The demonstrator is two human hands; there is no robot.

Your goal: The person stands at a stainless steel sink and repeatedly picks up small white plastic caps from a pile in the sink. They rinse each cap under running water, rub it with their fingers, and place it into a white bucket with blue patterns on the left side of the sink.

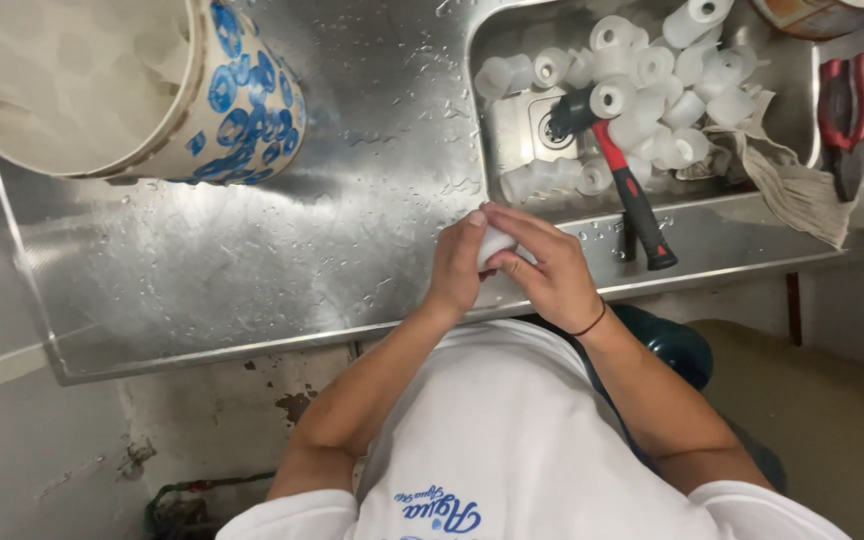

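Note:
Both my hands meet over the front edge of a wet steel counter. My left hand and my right hand together grip one small white plastic cap, mostly hidden by the fingers. Just beyond them is a steel sink basin holding several more white caps. A hammer with a red and black handle leans from the basin over its front rim, close to my right hand.
A large white bucket with blue round prints stands at the counter's far left. A grey rag hangs over the sink's right side. Red-handled pliers lie on the right ledge. A dark blue container sits below by my right arm.

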